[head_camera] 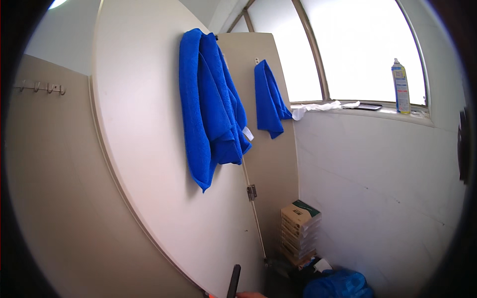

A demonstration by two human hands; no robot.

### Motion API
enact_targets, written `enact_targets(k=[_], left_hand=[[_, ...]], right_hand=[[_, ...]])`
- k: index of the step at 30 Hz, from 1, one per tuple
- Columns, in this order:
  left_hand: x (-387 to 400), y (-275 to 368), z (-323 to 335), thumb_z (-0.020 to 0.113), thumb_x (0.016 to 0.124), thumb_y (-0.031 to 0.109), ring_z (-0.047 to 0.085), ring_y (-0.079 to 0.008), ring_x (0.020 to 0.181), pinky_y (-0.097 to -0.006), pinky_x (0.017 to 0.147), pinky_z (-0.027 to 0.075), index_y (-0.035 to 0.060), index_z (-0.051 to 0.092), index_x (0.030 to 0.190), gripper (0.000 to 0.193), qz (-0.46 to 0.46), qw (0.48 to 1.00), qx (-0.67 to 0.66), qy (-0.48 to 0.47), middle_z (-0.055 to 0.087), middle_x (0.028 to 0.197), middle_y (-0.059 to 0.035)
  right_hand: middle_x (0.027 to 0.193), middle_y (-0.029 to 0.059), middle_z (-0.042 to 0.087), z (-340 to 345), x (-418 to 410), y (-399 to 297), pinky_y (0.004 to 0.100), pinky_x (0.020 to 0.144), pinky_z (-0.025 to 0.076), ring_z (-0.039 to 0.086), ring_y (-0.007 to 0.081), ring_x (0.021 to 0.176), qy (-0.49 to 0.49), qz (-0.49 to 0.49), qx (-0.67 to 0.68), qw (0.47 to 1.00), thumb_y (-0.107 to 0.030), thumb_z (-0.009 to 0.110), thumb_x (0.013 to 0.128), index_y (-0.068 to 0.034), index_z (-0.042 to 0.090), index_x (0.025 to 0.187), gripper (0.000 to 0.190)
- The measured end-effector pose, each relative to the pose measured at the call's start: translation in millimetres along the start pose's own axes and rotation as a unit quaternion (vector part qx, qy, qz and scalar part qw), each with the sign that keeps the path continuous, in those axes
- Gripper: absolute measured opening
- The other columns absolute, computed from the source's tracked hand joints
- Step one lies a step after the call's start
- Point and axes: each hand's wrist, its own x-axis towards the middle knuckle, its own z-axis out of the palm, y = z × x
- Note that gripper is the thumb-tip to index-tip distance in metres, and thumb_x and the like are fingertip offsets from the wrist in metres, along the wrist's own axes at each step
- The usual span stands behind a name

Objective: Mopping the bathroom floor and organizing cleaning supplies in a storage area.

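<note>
At the bottom edge, a small part of a hand, apparently my right hand (pixel 252 295), shows beside the lower end of a slim black object (pixel 233 281). The rest of this hand is cut off, so its grip is hidden. My left hand is out of view. Before me, a large blue towel (pixel 212 108) hangs over the upper part of a pale partition panel (pixel 138 93). A smaller blue cloth (pixel 269 98) hangs from a hook on the beige panel behind it.
A spray can (pixel 401 87), crumpled white paper (pixel 324 106) and a dark flat object (pixel 368 107) lie or stand on the windowsill. Stacked packages (pixel 300 231) stand in the corner beside a blue plastic bag (pixel 339 285). A hook rail (pixel 44 87) is at left.
</note>
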Motion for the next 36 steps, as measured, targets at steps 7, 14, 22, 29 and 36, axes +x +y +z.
enact_targets(k=[7, 14, 22, 29, 36], left_hand=[[11, 12, -17, 0.062, 0.073, 0.024, 0.057, -0.021, 0.073, -0.0305, 0.06, 0.047, 0.0007, 0.053, 0.1, 0.037, 0.045, 0.999, -0.001, 0.016, 0.058, 0.079, -0.0122], [28, 27, -27, 0.063, 0.073, 0.023, 0.057, -0.02, 0.073, -0.0301, 0.061, 0.047, 0.0007, 0.053, 0.1, 0.036, 0.062, 0.998, 0.025, -0.016, 0.058, 0.08, -0.0113], [70, 83, -20, 0.064, 0.072, 0.022, 0.056, -0.0189, 0.073, -0.0297, 0.062, 0.047, 0.0007, 0.053, 0.099, 0.036, 0.097, 0.987, 0.108, -0.072, 0.058, 0.08, -0.0102], [80, 103, -32, 0.064, 0.071, 0.021, 0.056, -0.0179, 0.074, -0.0293, 0.062, 0.046, 0.0006, 0.053, 0.098, 0.036, 0.159, 0.984, 0.07, -0.035, 0.058, 0.081, -0.0093], [88, 108, -40, 0.065, 0.071, 0.02, 0.055, -0.0169, 0.074, -0.0289, 0.063, 0.046, 0.0006, 0.053, 0.098, 0.035, 0.203, 0.979, 0.024, -0.023, 0.057, 0.081, -0.0084]], right_hand=[[0.08, 0.0121, 0.062, -68, 28, -51, 0.0293, 0.068, 0.048, 0.061, 0.0194, 0.072, -0.067, 0.039, -0.209, 0.975, -0.022, 0.055, 0.08, -0.01, 0.058, 0.102, 0.026], [0.087, 0.0091, 0.052, -149, 102, -189, 0.031, 0.069, 0.043, 0.052, 0.0215, 0.079, 0.272, -0.294, -0.249, 0.882, -0.01, 0.055, 0.075, -0.005, 0.048, 0.105, 0.031], [0.106, 0.0158, 0.047, -129, 169, -240, 0.0388, 0.084, 0.035, 0.044, 0.0307, 0.099, 0.374, -0.417, -0.194, 0.806, -0.014, 0.06, 0.072, -0.002, 0.047, 0.106, 0.038], [0.099, 0.0157, 0.045, -213, 185, -316, 0.0398, 0.075, 0.036, 0.043, 0.0319, 0.091, 0.557, -0.427, -0.251, 0.667, -0.023, 0.06, 0.07, -0.003, 0.042, 0.105, 0.044], [0.088, 0.026, 0.057, -238, 249, -390, 0.0411, 0.076, 0.044, 0.055, 0.0386, 0.086, 0.422, -0.24, -0.201, 0.851, -0.03, 0.062, 0.068, 0.007, 0.056, 0.087, 0.042]])
